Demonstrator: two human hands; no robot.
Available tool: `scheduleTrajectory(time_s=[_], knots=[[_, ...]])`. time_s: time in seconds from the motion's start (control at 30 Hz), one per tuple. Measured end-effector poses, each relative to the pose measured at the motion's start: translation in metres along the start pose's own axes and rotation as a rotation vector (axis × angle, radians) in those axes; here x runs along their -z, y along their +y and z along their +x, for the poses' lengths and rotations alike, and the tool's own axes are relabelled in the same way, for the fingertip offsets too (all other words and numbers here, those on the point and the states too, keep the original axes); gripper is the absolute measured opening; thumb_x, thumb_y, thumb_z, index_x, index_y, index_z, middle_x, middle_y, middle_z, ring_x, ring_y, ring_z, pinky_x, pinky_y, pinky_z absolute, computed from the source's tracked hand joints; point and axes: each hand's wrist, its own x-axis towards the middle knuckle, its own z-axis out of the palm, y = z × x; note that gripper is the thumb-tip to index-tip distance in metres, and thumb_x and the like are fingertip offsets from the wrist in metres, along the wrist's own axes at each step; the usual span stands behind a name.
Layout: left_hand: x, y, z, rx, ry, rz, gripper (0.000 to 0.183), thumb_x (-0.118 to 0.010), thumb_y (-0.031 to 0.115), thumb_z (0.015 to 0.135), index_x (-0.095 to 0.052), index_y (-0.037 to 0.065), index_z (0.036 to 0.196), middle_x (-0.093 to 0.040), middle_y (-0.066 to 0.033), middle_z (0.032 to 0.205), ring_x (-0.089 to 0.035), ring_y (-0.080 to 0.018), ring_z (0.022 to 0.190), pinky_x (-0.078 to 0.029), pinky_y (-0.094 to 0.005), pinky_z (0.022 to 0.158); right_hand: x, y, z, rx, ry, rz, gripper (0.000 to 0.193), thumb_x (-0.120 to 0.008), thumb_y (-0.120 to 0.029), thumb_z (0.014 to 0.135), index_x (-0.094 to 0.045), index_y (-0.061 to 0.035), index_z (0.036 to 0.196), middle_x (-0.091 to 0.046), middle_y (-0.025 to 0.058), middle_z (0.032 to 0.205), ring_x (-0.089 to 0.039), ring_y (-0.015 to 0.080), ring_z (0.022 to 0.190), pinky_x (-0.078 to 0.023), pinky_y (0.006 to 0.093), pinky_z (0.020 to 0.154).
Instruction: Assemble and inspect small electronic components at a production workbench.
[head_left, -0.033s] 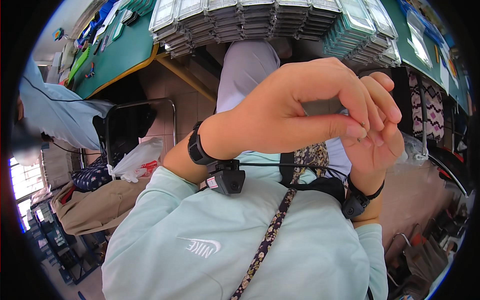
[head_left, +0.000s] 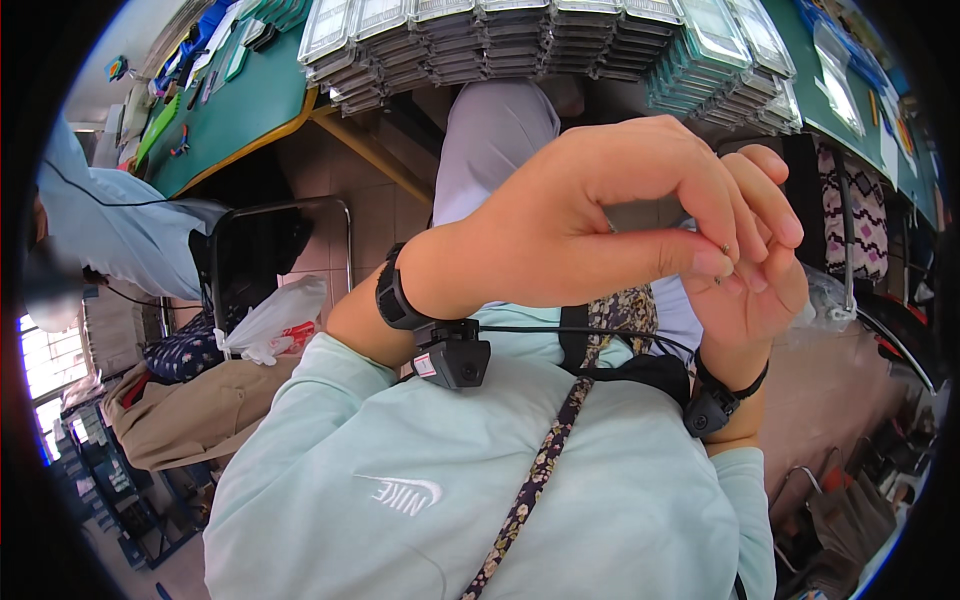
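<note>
My left hand (head_left: 620,215) reaches across in front of my chest, thumb and forefinger pinched. Between their tips sits a tiny brass-coloured piece (head_left: 725,248), too small to name. Just behind and to the right, my right hand (head_left: 755,295) is raised with its fingers curled in close to the left fingertips. A second small speck (head_left: 717,281) shows by the right fingertips; I cannot tell whether it belongs to the same piece. The left fingers partly cover the right ones. Each wrist wears a black strap with a small camera (head_left: 455,362).
Stacks of clear plastic trays (head_left: 490,40) stand along the far side beyond my knees. Green-topped tables (head_left: 245,125) with tools lie left and right. A person in light blue (head_left: 120,225) sits at the left, near a metal-framed chair (head_left: 345,225) and a white plastic bag (head_left: 285,315).
</note>
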Motion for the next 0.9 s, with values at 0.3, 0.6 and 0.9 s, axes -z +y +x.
scheduleTrajectory(time_s=[0.3, 0.6, 0.9], knots=[[-0.0001, 0.0036, -0.0011, 0.05, -0.005, -0.007, 0.005, -0.064, 0.002, 0.078, -0.062, 0.005, 0.081, -0.064, -0.002, 0.083, -0.056, -0.0166, 0.081, -0.043, -0.0287, 0.074, 0.0011, 0.0004, 0.0008, -0.023, -0.012, -0.008, 0.046, -0.063, 0.007, 0.076, -0.034, -0.0107, 0.107, -0.052, -0.0058, 0.086, -0.051, 0.0089, 0.061, -0.043, 0.0242, 0.059], [0.0003, 0.0033, -0.0004, 0.033, -0.006, 0.007, 0.005, -0.064, 0.002, 0.078, -0.061, 0.005, 0.081, -0.063, -0.0017, 0.083, -0.056, -0.0166, 0.081, -0.043, -0.0285, 0.074, 0.001, 0.0041, 0.0029, 0.006, -0.04, -0.012, 0.04, -0.06, 0.006, 0.077, -0.035, -0.0108, 0.103, -0.052, -0.006, 0.084, -0.05, 0.0091, 0.06, -0.042, 0.0234, 0.058], [-0.0024, 0.0064, -0.0007, 0.064, 0.018, -0.075, 0.004, -0.062, 0.0, 0.079, -0.06, 0.002, 0.082, -0.062, -0.0062, 0.084, -0.058, -0.0183, 0.084, -0.044, -0.0294, 0.079, 0.0021, 0.0064, 0.0041, 0.014, -0.019, 0.003, 0.033, -0.053, 0.008, 0.079, -0.035, -0.0102, 0.1, -0.048, -0.0028, 0.085, -0.046, 0.0092, 0.061, -0.042, 0.0237, 0.058]])
